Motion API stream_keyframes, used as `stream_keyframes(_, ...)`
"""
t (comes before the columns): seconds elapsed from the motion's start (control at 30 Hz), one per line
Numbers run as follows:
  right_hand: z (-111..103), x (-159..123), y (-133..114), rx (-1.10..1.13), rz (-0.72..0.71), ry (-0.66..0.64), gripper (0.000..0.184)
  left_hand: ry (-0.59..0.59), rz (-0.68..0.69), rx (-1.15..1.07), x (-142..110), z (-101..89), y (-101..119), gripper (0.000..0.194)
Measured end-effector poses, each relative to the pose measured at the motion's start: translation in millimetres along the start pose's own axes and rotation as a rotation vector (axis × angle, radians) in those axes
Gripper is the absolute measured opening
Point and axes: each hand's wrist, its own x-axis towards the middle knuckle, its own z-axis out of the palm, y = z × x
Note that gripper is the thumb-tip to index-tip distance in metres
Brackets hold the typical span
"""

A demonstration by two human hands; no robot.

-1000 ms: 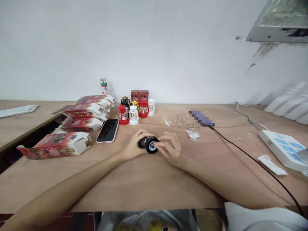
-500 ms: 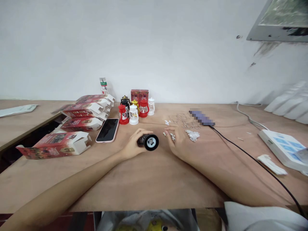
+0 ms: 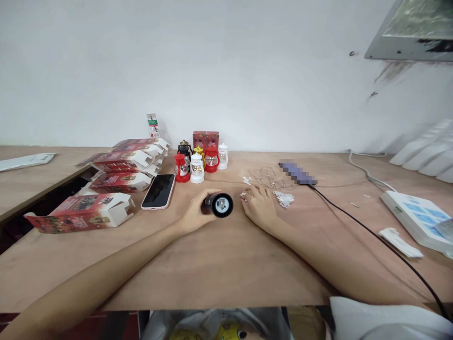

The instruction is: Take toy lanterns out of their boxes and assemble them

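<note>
In my left hand (image 3: 194, 212) lies a small black lantern (image 3: 208, 203), tipped on its side with its round base facing me. The base is open and shows a pale inside with small metal parts. My right hand (image 3: 260, 208) rests on the table to the right of it. Its fingers are bent, with thumb and fingertips close together on small round silvery pieces (image 3: 243, 194), which look like button cells. The fingers partly cover them. Beside that hand lies a pile of small white plastic pieces (image 3: 283, 199), and beyond it are scattered thin wire pieces (image 3: 269, 177).
Several small lanterns (image 3: 197, 169) in red, white, black and gold stand at the back, before two red boxes (image 3: 205, 140). A phone (image 3: 158, 191) and open printed cartons (image 3: 81, 212) are on the left. On the right are a blurred-out device (image 3: 297, 173), its black cable (image 3: 357, 226) and a white box (image 3: 417, 222).
My right hand has left the lantern's base and moved right to the small round pieces, its fingers closing over them. My left hand keeps the lantern, its base turned slightly more toward me.
</note>
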Motion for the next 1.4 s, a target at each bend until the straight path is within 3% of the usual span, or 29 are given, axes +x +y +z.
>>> stream_keyframes(0.17,0.0,2.2,1.2,0.067,-0.026,0.066,0.025,-0.001,-0.009,-0.010,-0.7,0.5,-2.4,0.051)
stream_keyframes(0.37,-32.2,0.1,-11.0,0.360,-0.168,0.481,0.011,-0.016,0.010,0.027,-0.7,1.3,-2.3,0.050)
stream_keyframes(0.43,-38.3,-2.9,-18.4,0.447,-0.221,0.545,0.011,-0.029,0.026,0.070,-0.8,1.2,-0.4,0.049)
stream_keyframes(0.63,-32.9,-7.9,-31.6,0.512,-0.204,0.474,0.010,-0.065,0.078,0.145,-0.8,0.8,2.5,0.048)
stream_keyframes(1.1,-33.1,-6.8,-32.2,0.523,-0.202,0.436,0.009,-0.098,0.102,0.183,-0.6,1.2,2.6,0.049)
stream_keyframes(1.4,-34.5,-5.0,-31.4,0.480,-0.273,0.485,0.008,-0.075,0.094,0.131,-0.5,2.2,1.8,0.049)
